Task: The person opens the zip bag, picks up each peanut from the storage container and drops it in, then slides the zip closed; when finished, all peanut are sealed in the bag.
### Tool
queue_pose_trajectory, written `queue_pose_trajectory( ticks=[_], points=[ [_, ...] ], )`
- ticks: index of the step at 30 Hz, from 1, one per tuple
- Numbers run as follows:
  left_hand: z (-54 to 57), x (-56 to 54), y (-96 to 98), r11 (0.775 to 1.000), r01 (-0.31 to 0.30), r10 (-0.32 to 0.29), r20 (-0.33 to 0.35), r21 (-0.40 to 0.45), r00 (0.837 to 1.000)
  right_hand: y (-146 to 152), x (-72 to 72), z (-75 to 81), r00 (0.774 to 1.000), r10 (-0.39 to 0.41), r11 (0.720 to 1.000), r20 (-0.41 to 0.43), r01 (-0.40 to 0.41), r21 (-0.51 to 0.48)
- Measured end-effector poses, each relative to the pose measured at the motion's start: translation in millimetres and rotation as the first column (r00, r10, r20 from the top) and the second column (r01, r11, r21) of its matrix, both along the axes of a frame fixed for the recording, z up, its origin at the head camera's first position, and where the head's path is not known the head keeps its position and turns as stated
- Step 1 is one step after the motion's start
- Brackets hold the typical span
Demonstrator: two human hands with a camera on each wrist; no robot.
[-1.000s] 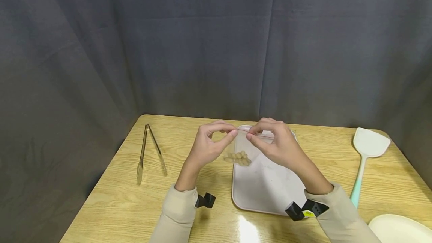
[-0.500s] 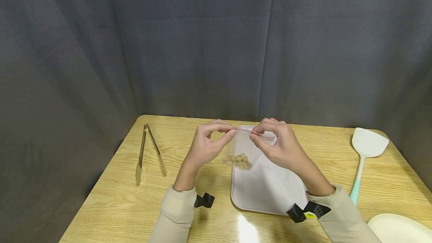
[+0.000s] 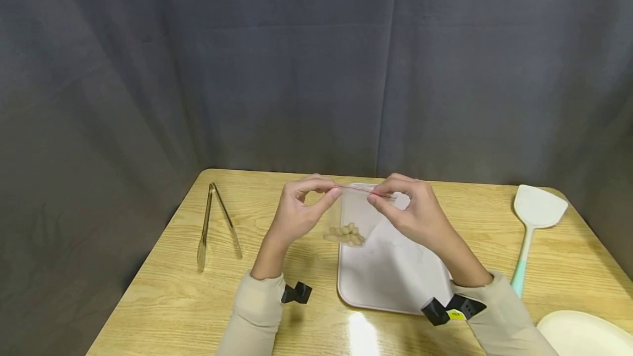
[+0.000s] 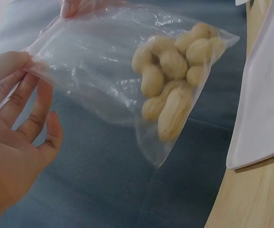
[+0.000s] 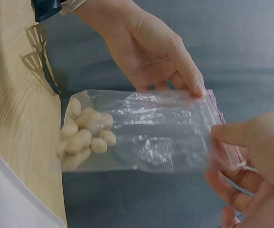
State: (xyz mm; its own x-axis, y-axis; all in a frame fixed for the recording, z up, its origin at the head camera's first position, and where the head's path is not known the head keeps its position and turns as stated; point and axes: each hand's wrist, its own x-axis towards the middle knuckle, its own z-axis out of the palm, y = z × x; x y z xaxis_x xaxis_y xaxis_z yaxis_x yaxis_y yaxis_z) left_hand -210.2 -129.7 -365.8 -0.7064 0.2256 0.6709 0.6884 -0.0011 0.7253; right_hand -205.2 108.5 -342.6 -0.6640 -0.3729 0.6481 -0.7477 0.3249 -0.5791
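A clear zip-lock bag [image 5: 160, 128] hangs by its top edge between both hands, above the left part of the tray. Several unshelled peanuts [image 4: 172, 64] lie at its bottom. My left hand [image 3: 299, 210] pinches one end of the top edge between thumb and index finger. Farther right along that edge, my right hand [image 3: 417, 213] pinches the strip with thumb and fingers. A thin red line [image 5: 217, 111] marks the zip. Whether the zip is fully closed cannot be told from these views.
Below the hands lies a pale rectangular tray [image 3: 390, 284] on the wooden table [image 3: 173, 312]. Metal tongs [image 3: 205, 229] rest at the left. On the right are a white turner [image 3: 539, 207] with a mint handle and a cream plate [image 3: 583, 337]. A dark curtain [image 3: 287, 70] hangs behind.
My right thumb and fingers have slid slightly right along the bag's top edge. The left hand has shifted a little left, so the gap between the hands is wider. Both keep their pinch.
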Motion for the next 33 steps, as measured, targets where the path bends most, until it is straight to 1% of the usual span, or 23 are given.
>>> queue_pose_trajectory(
  ticks=[3, 9, 14, 17, 20, 25, 27, 29, 31, 33],
  points=[
    [-0.1, -0.6, -2.6, 1.0, -0.01, 0.01, 0.004, 0.012, 1.0, 0, -0.1, -1.1, 1.0, -0.011, 1.0, 0.005, 0.011, 0.001],
    [-1.4, -2.1, -3.5, 1.0, -0.004, 0.004, 0.0, 0.015, 1.0, 4, -0.4, -2.6, 1.0, -0.025, 1.0, 0.005, 0.025, -0.006],
    [-2.5, -2.5, -3.6, 1.0, -0.016, 0.016, -0.003, 0.018, 1.0, 9, 0.3, -4.6, 0.999, -0.046, 0.999, 0.007, 0.046, -0.002],
    [-2.5, -2.8, -2.3, 1.0, -0.019, 0.019, -0.003, 0.013, 1.0, 11, 0.7, -6.3, 0.999, -0.048, 0.999, 0.003, 0.048, -0.011],
    [-2.6, -2.6, -1.1, 1.0, -0.019, 0.019, 0.0, 0.013, 1.0, 13, 1.5, -6.6, 0.998, -0.067, 0.997, 0.002, 0.067, -0.029],
    [-2.9, -2.6, 1.6, 1.0, -0.006, 0.006, 0.006, 0.013, 1.0, 16, 0.9, -8.6, 0.997, -0.082, 0.995, 0.009, 0.082, -0.05],
    [-2.7, -2.4, 3.1, 1.0, -0.002, 0.002, 0.007, 0.009, 1.0, 16, 0.1, -8.4, 0.996, -0.089, 0.996, 0.004, 0.089, -0.026],
    [-2.5, -1.7, 4.7, 1.0, 0.0, 0.0, 0.008, 0.005, 1.0, 12, -0.8, -6.8, 0.996, -0.085, 0.996, 0.007, 0.085, 0.017],
    [-2.6, -0.7, 6.8, 1.0, 0.003, -0.003, 0.014, -0.004, 1.0, 6, -2.2, -3.5, 0.998, -0.064, 0.996, 0.011, 0.063, 0.061],
    [-3.4, -0.4, 9.7, 1.0, 0.014, -0.014, 0.018, -0.02, 1.0, -2, -3.3, 1.3, 0.999, -0.027, 0.995, 0.021, 0.025, 0.094]
  ],
)
